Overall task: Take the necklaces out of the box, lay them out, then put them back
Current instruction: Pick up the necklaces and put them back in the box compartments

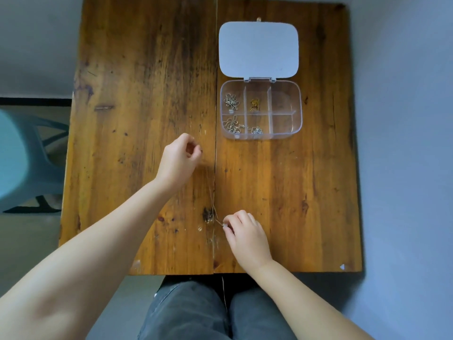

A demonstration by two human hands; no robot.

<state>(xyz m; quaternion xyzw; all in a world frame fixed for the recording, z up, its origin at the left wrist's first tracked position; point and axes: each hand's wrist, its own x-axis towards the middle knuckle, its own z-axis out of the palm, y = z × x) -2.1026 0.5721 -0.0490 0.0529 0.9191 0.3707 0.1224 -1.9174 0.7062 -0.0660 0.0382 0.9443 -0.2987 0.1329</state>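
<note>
A clear plastic box (297, 111) with several compartments stands open on the wooden table (137, 94), its white lid (258, 49) folded back. Silver necklaces lie coiled in three left compartments, such as one necklace (231, 101), and a gold necklace (255, 104) lies in the upper middle one. The right compartments look bare. A thin chain (213, 207) stretches along the table's centre seam between my hands. My left hand (180, 160) pinches its far end. My right hand (245, 235) pinches its near end close to the front edge.
A pale blue plastic chair (22, 163) stands left of the table. The table's front edge (245, 273) runs just behind my right wrist, with my knees in dark trousers below it. Bare wood spreads left of the seam.
</note>
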